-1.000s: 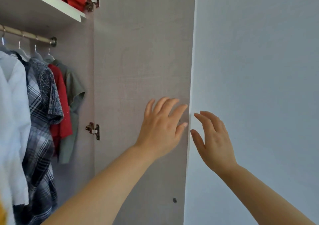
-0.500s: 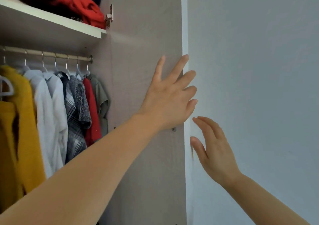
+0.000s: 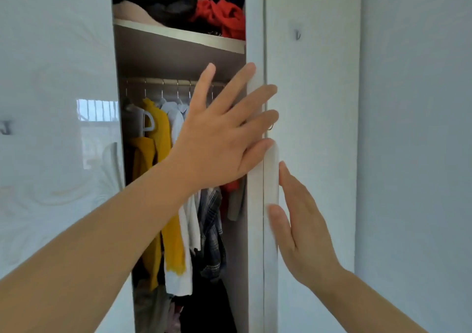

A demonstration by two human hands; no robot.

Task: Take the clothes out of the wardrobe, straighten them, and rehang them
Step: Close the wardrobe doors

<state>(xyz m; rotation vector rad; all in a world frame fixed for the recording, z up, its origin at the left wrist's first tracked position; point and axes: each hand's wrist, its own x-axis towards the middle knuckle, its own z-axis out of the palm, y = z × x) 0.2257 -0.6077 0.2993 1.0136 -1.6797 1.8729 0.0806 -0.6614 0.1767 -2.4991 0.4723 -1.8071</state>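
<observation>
**A:** Why are both hands at the door and neither on the clothes?

**B:** I'd say the door has to be swung clear first. The left hand is spread flat with its fingers apart, laid across the door's edge and gripping nothing. The right hand is just to the right of that edge, lower down. Its fingers are straight and together, the thumb touches the edge, and it also holds nothing. Flat palms suit pushing a panel or steadying it.

**A:** And where are the clothes?

**B:** They hang left of the door from the rail. The yellow garment is farthest from the door, then the white shirts, and the plaid shirt is nearest. They're packed tightly, so I expect they'll need sliding apart before one lifts off.

**A:** What's above them?

**B:** A shelf, also left of the door, heaped with loose crumpled clothing. That's probably not the first job.
</observation>
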